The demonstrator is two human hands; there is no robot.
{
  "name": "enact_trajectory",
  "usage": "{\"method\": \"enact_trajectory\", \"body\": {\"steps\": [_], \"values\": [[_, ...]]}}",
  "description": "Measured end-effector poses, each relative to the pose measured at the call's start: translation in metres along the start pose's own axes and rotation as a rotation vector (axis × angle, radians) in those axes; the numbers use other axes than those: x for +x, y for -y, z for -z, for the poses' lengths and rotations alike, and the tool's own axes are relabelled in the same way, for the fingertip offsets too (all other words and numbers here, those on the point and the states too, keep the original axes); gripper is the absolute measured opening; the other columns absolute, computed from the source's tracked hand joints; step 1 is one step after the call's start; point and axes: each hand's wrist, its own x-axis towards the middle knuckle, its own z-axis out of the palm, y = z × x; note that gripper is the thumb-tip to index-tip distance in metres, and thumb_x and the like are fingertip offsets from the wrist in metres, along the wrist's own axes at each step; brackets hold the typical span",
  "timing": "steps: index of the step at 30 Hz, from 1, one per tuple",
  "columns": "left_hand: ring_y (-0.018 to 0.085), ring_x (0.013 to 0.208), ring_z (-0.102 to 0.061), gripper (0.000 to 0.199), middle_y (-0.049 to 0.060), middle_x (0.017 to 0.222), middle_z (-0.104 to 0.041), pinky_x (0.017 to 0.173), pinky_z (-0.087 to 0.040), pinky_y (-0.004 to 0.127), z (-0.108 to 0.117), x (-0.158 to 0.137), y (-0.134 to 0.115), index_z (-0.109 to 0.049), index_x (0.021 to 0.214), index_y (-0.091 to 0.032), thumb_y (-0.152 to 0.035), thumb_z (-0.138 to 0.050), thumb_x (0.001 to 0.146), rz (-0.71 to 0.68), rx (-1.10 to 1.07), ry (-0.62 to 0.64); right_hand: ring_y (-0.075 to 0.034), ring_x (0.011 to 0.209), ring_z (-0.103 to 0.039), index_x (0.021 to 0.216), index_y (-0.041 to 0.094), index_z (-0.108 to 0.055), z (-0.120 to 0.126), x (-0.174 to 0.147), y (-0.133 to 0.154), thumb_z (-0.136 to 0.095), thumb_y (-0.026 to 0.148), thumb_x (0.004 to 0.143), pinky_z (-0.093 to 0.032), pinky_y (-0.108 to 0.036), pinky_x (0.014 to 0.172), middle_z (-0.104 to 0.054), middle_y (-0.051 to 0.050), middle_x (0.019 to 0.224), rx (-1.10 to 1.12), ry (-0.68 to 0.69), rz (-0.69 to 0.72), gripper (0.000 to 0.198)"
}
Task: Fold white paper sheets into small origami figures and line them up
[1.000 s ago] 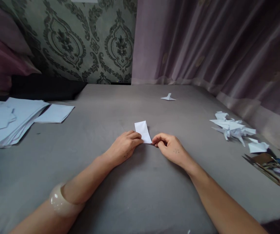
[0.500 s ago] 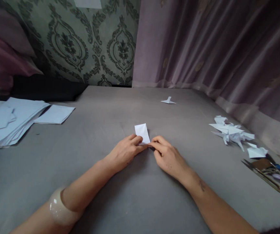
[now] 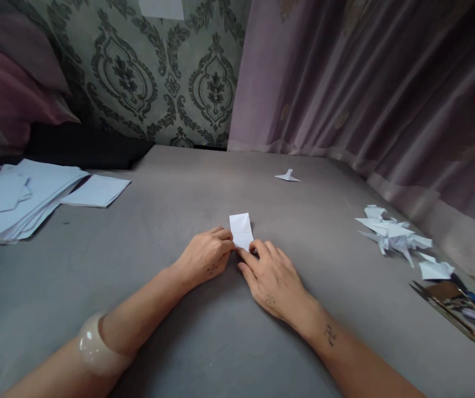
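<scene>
A small folded piece of white paper [image 3: 241, 229] lies on the grey cloth surface [image 3: 188, 342], with creases across its face. My left hand [image 3: 209, 251] pinches its lower left corner, fingers curled together. On the paper's lower right edge rests my right hand [image 3: 271, 273], its index finger reaching along the bottom edge toward the left fingertips and its other fingers bent. The paper's bottom edge is partly hidden under the fingers of both hands. A pale bangle [image 3: 100, 345] circles my left forearm.
Stacked white sheets [image 3: 47, 188] and a smaller square pile [image 3: 96, 190] lie at left. One folded paper figure [image 3: 288, 176] stands farther back. At right are a heap of folded paper figures [image 3: 395, 232] and scissors [image 3: 448, 315] beside keys. A curtain [image 3: 304, 83] hangs behind.
My right hand has slid left along the paper's bottom edge, its index finger now close to the left fingertips. My left hand has drawn back slightly to the left corner. The view has shifted slightly.
</scene>
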Motion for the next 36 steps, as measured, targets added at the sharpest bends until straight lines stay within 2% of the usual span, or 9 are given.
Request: {"method": "enact_trajectory", "body": {"steps": [4, 9, 17, 20, 23, 27, 30, 33, 36], "values": [[0.018, 0.086, -0.058, 0.033, 0.007, 0.091, -0.065, 0.075, -0.05, 0.029, 0.001, 0.0, 0.006, -0.07, 0.091, -0.019, -0.01, -0.039, 0.087, -0.063, -0.077, -0.003, -0.022, 0.09, -0.051, 0.116, 0.023, -0.059, 0.003, -0.001, -0.006, -0.036, 0.032, 0.097, -0.042, -0.036, 0.075, -0.058, -0.008, 0.105, -0.026, 0.01, 0.001, 0.031], [0.019, 0.092, -0.057, 0.035, 0.007, 0.097, -0.065, 0.081, -0.049, 0.03, 0.002, -0.001, 0.009, -0.069, 0.097, -0.019, -0.006, -0.04, 0.083, -0.126, -0.14, 0.001, -0.02, 0.091, -0.053, 0.112, 0.026, -0.061, 0.01, -0.006, -0.018, -0.039, 0.03, 0.096, -0.043, -0.035, 0.078, -0.059, -0.005, 0.104, 0.07, 0.046, -0.009, 0.027], [0.017, 0.084, -0.058, 0.029, 0.005, 0.087, -0.065, 0.074, -0.048, 0.027, -0.001, 0.001, 0.009, -0.069, 0.081, -0.018, -0.007, -0.042, 0.081, -0.074, -0.194, -0.04, -0.015, 0.081, -0.057, 0.083, 0.022, -0.066, 0.009, -0.004, -0.036, -0.047, 0.023, 0.09, -0.043, -0.028, 0.071, -0.063, -0.001, 0.091, 0.261, -0.022, -0.146, 0.02], [0.016, 0.083, -0.059, 0.027, 0.004, 0.087, -0.066, 0.073, -0.047, 0.026, -0.002, 0.001, 0.01, -0.064, 0.074, -0.019, -0.006, -0.041, 0.08, 0.048, -0.218, -0.091, -0.013, 0.07, -0.057, 0.086, 0.021, -0.065, 0.0, 0.002, -0.04, -0.049, 0.023, 0.087, -0.043, -0.026, 0.066, -0.063, -0.001, 0.083, 0.399, -0.12, -0.267, 0.016], [0.014, 0.076, -0.06, 0.025, 0.002, 0.086, -0.065, 0.068, -0.045, 0.024, -0.003, 0.001, 0.01, -0.062, 0.075, -0.019, -0.005, -0.041, 0.078, 0.17, -0.245, -0.147, -0.013, 0.066, -0.057, 0.09, 0.019, -0.066, -0.006, 0.008, -0.039, -0.049, 0.034, 0.088, -0.044, -0.025, 0.064, -0.064, -0.002, 0.08, 0.573, -0.186, -0.345, 0.022], [0.013, 0.07, -0.059, 0.022, 0.001, 0.086, -0.064, 0.061, -0.043, 0.023, -0.005, 0.001, 0.009, -0.063, 0.083, -0.021, -0.009, -0.044, 0.08, 0.176, -0.239, -0.151, -0.013, 0.065, -0.055, 0.091, 0.018, -0.066, -0.01, 0.015, -0.029, -0.052, 0.044, 0.087, -0.045, -0.026, 0.064, -0.064, -0.004, 0.084, 0.654, -0.227, -0.339, 0.03], [0.014, 0.073, -0.059, 0.021, 0.002, 0.086, -0.063, 0.062, -0.045, 0.024, -0.007, 0.002, 0.009, -0.062, 0.086, -0.021, -0.012, -0.043, 0.082, 0.143, -0.221, -0.138, -0.011, 0.059, -0.052, 0.091, 0.018, -0.065, -0.017, 0.021, -0.021, -0.06, 0.037, 0.083, -0.044, -0.024, 0.061, -0.062, -0.002, 0.08, 0.594, -0.25, -0.288, 0.021], [0.019, 0.091, -0.059, 0.026, 0.008, 0.1, -0.061, 0.076, -0.048, 0.03, -0.005, 0.002, 0.006, -0.057, 0.102, -0.019, -0.011, -0.045, 0.081, 0.145, -0.121, -0.299, -0.011, 0.063, -0.054, 0.09, 0.019, -0.066, -0.021, 0.024, -0.02, -0.055, 0.024, 0.087, -0.044, -0.023, 0.063, -0.061, -0.001, 0.077, 0.509, -0.282, -0.192, 0.013], [0.027, 0.117, -0.046, 0.045, 0.015, 0.123, -0.05, 0.097, -0.038, 0.043, 0.0, 0.001, -0.001, -0.046, 0.124, -0.016, -0.013, -0.051, 0.08, 0.098, 0.092, -0.541, -0.014, 0.076, -0.058, 0.097, 0.019, -0.067, -0.016, 0.022, -0.022, -0.048, 0.018, 0.091, -0.044, -0.026, 0.072, -0.063, -0.004, 0.087, 0.315, -0.364, -0.065, 0.02]]}}
